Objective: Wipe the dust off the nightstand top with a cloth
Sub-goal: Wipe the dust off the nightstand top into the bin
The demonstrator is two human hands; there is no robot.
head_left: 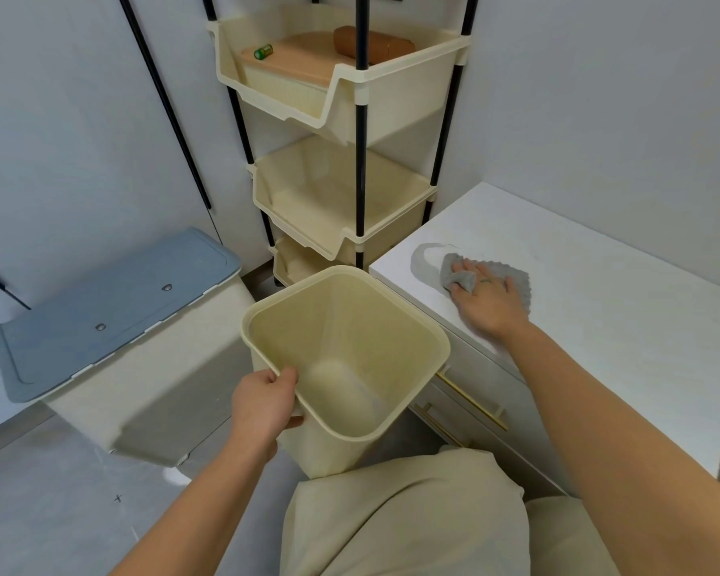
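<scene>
Beige-trousered knees (408,525) below, dust being swept toward a bin.
Left hand (262,403) grips the cream bin (346,355) by its rim; right hand (489,299) lies flat on the grey cloth (516,276) beside a dust pile (422,259) at the nightstand top's (599,309) corner. Next, probably, comes pushing it over the edge.

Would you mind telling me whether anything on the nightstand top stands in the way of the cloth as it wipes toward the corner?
Nothing visible does. The right hand presses the cloth flat on the nightstand top, with only a gray dust smear ahead of it. The bin, held by the left hand, is beside the nightstand, off its top.
</scene>
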